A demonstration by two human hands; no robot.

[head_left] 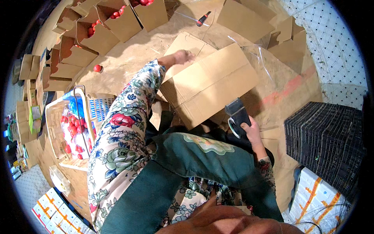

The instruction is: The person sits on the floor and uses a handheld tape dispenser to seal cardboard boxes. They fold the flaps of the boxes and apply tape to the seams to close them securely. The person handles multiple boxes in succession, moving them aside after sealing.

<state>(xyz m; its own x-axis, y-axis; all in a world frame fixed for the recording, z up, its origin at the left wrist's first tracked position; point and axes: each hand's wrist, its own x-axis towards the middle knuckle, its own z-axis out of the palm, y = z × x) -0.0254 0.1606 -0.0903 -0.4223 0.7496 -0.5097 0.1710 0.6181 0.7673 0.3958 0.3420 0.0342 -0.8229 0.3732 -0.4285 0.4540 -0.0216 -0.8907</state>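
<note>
A closed cardboard box lies tilted before me, with more flat cardboard behind it. My left hand reaches over that rear cardboard, just beyond the box's upper-left edge; its fingers are blurred, so whether they grip anything is unclear. My right hand is closed on a black tape dispenser, held at the box's lower-right edge.
Open cartons of red fruit line the back left, near a loose fruit. A basket of bagged fruit stands left. A red-and-black cutter lies behind. Empty cartons, stacked black crates and white boxes are around.
</note>
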